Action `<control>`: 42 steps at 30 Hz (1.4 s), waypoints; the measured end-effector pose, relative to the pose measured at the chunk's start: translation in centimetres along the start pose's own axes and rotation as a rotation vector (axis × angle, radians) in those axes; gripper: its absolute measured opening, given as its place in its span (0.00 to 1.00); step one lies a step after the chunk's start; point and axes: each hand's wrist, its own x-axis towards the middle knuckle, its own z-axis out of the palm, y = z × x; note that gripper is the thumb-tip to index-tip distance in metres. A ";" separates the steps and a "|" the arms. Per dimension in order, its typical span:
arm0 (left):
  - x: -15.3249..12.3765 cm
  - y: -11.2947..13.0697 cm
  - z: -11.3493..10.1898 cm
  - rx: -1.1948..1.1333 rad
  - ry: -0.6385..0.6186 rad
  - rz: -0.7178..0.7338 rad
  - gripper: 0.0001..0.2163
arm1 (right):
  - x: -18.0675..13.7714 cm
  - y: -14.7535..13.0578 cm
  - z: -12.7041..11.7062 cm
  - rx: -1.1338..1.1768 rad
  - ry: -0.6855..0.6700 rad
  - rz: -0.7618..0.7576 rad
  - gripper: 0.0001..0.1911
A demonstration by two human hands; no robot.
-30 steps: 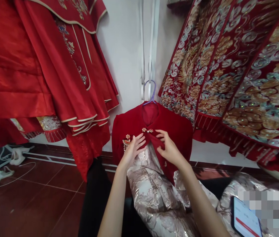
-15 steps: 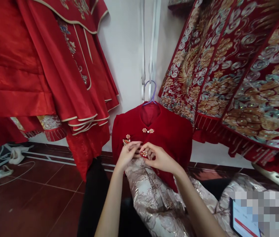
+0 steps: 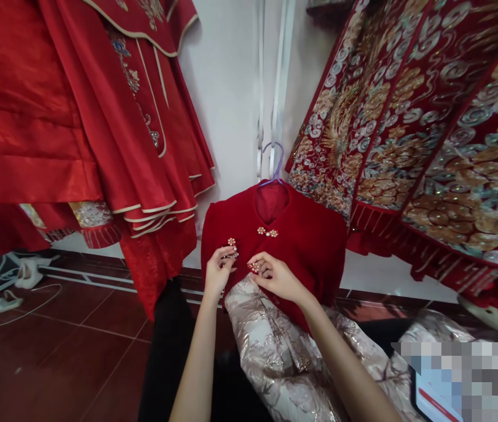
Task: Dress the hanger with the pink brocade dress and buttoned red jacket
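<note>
A red velvet jacket (image 3: 314,234) hangs on a purple hanger (image 3: 278,158), a pearl flower clasp (image 3: 267,232) below its neckline. My left hand (image 3: 217,274) is closed around a jewelled brooch (image 3: 232,251) on the jacket's left side, its fingers covering part of it. A little to the right, my right hand (image 3: 278,278) pinches a small red and pearl flower ornament (image 3: 253,267) between thumb and fingertips. Whether that ornament is fixed to the jacket, I cannot tell. Shiny pale patterned fabric (image 3: 266,340) lies just beneath the hands.
Red satin garments (image 3: 143,146) hang on the left, and a heavily embroidered red garment (image 3: 407,146) on the right. A phone (image 3: 436,392) lies at lower right. White shoes (image 3: 29,274) and a power strip with cables (image 3: 0,305) are on the tiled floor (image 3: 77,351).
My left hand has moved left, away from my right hand, and taken hold of the brooch. My right hand keeps its pinch on the flower ornament, shifting slightly left. The view has shifted a little.
</note>
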 end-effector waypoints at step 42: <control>1.6 -0.6 1.0 0.216 0.135 0.228 0.10 | 5.8 1.3 4.1 -0.281 0.382 -0.138 0.10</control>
